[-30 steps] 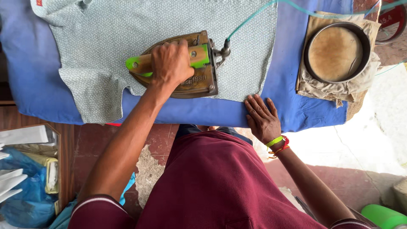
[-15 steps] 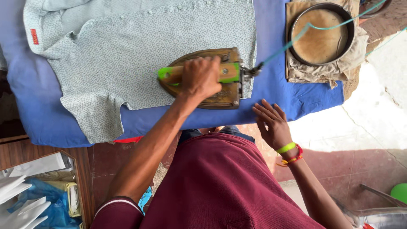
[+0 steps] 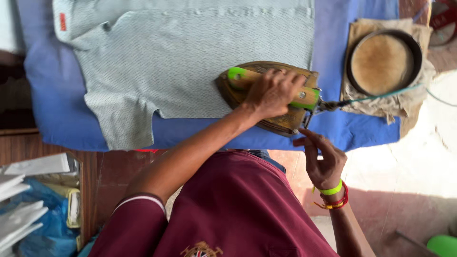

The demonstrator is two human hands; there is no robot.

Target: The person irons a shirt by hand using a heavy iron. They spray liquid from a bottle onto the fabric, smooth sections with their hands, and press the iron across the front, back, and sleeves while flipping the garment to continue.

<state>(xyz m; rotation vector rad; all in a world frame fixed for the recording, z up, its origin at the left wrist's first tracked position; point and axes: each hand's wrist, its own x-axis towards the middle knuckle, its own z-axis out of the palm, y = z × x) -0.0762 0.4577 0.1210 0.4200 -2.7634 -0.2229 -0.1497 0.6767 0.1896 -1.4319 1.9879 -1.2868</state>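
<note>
Brass iron [image 3: 266,95] sits at the shirt's [image 3: 190,62] lower right hem, centre frame, left hand [image 3: 273,90] clenched on its green handle; right hand [image 3: 323,159] spread at the worktop [image 3: 362,128] edge. Shirt looks mostly smooth; sleeve perhaps remains.

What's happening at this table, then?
A person in a maroon shirt is ironing. Their left hand grips the green handle of a heavy brass-coloured iron, which sits on the lower edge of a light patterned shirt spread flat over a blue cloth. Their right hand, with bright wristbands, rests open at the cloth's near edge, just behind the iron. A round pan stands beside it.
</note>
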